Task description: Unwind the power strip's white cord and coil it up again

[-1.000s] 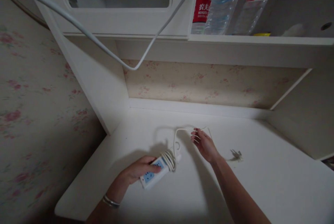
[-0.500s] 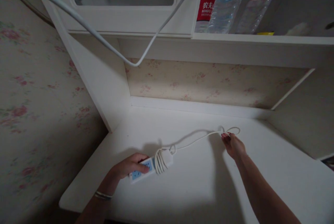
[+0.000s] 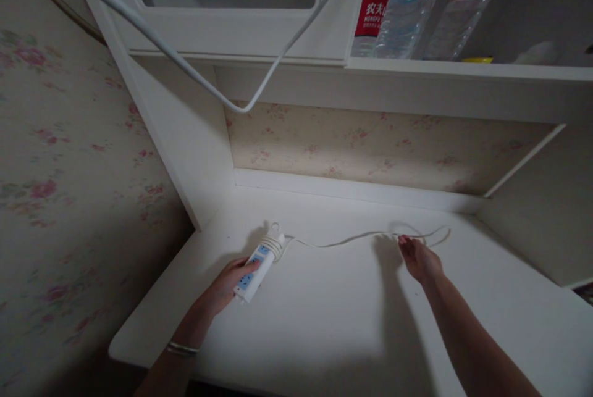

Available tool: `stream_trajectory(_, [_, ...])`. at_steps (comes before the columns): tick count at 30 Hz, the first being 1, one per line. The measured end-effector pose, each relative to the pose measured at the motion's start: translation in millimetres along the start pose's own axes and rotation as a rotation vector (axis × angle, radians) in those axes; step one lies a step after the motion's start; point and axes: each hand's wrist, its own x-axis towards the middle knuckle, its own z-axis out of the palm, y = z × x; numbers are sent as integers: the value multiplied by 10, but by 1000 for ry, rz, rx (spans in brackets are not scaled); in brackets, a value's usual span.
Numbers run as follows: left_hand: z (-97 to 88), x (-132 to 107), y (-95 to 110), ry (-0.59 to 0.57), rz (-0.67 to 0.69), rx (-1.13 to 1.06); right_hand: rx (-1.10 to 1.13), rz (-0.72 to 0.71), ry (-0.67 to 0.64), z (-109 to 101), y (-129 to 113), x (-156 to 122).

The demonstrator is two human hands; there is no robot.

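Note:
My left hand (image 3: 230, 281) grips a white power strip (image 3: 256, 280) with blue socket faces, thumb on top and fingers along its side. The strip is tilted, its far end pointing away and to the right. Several turns of white cord (image 3: 272, 244) are wrapped round that far end, where a small ring sticks out. From there the cord runs rightward over the desk to my right hand (image 3: 419, 257), whose fingertips pinch it. Past those fingers a loose loop of cord lies to the right. The cord's plug cannot be made out.
Both hands are over a white desk (image 3: 333, 310). A thick white cable (image 3: 185, 76) hangs across the upper view, close to the camera. Plastic bottles (image 3: 407, 8) stand on a shelf (image 3: 463, 70) above. A flowered wall (image 3: 78, 199) is at left.
My left hand has turned the power strip so its wrapped end points farther away. The cord between the hands now sags lower, and the loop beyond my right hand reaches farther right.

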Motion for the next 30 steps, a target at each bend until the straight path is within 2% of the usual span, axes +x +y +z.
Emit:
stream_trajectory(3, [90, -21, 36, -28, 7, -42, -72, 152, -99, 111, 241, -401])
stream_trajectory(5, [147, -25, 52, -64, 8, -62, -134, 257, -219, 210, 411, -768])
stream_trajectory(7, [209, -27, 59, -91, 7, -72, -209, 410, -404, 344, 578, -1161])
stream_trajectory(8, [244, -31, 60, -104, 6, -72, -269, 547, -611, 427, 661, -1342])
stream_trajectory(9, [281, -38, 60, -119, 3, -73, -291, 638, -757, 517, 741, -1502])
stream_trajectory(11, [354, -65, 58, -159, -4, -70, -259, 725, -907, 710, 888, -1731])
stream_trajectory(12, [385, -86, 56, -187, -6, -62, -239, 755, -937, 804, 951, -1794])
stream_trajectory(14, [424, -136, 54, -240, -15, -30, -197, 765, -951, 969, 1042, -1827])
stream_trajectory(17, [413, -214, 55, -279, -22, 69, -161, 738, -927, 1138, 1061, -1717])
stream_trajectory(21, [317, -273, 72, -324, -11, 199, -112, 721, -883, 1241, 901, -1481])
stream_trajectory(24, [238, -276, 100, -400, -1, 253, -95, 692, -902, 1262, 739, -1371])
stream_trajectory(27, [169, -272, 141, -438, 8, 317, -120, 552, -948, 1271, 600, -1350])
stream_trajectory(30, [124, -281, 179, -453, -8, 407, -72, 392, -895, 1301, 492, -1357])
